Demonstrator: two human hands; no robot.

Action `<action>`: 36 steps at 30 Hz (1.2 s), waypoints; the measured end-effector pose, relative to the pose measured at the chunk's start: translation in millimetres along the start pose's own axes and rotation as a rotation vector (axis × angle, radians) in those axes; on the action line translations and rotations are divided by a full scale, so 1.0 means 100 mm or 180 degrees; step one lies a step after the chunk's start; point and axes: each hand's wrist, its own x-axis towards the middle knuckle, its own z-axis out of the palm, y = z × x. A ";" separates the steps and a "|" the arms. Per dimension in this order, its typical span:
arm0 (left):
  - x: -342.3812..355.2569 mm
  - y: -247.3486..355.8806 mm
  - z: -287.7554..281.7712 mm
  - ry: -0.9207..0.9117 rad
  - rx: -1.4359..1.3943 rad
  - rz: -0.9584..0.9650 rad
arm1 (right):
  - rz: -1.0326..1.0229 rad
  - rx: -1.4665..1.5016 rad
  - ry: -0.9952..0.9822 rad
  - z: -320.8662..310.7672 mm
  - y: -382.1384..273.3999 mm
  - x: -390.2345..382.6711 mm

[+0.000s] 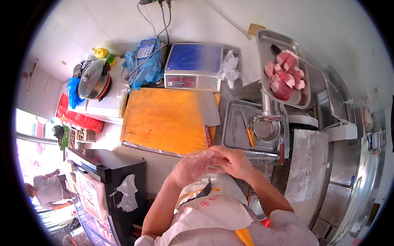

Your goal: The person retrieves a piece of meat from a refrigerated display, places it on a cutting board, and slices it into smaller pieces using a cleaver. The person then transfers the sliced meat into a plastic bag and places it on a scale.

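My left hand [191, 167], in a clear plastic glove, is raised in front of the near edge of the orange cutting board [164, 119]; its fingertips are partly hidden. My bare right hand [232, 163] meets it, fingers closed on the glove at the left hand's fingers. Just beyond them on the right, a steel tray [234, 112] holds an orange-handled knife [250, 135] and a round steel pot [266, 131] under a steel grinder [271, 102]. Above the grinder, a steel pan [303, 92] holds several chunks of raw meat [283, 90].
Behind the board are a blue-topped scale [193, 57], calculator [146, 48], bags and cables. A lidded pot [92, 80] stands left, above a red sack [82, 119]. A black fridge [127, 172] is at lower left; another person [47, 190] is beyond it.
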 end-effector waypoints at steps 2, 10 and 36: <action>-0.05 0.20 -0.11 0.0020 -0.0137 -0.0177 | 0.0802 0.0289 -0.0620 0.04 0.26 0.01; -0.60 0.31 -1.11 0.1453 -0.0550 0.1266 | 0.0534 0.1137 0.2597 -0.28 0.20 1.06; -2.39 -1.92 -2.60 0.3515 -0.0458 0.0137 | 0.1535 -0.3891 0.0153 -0.93 3.39 3.84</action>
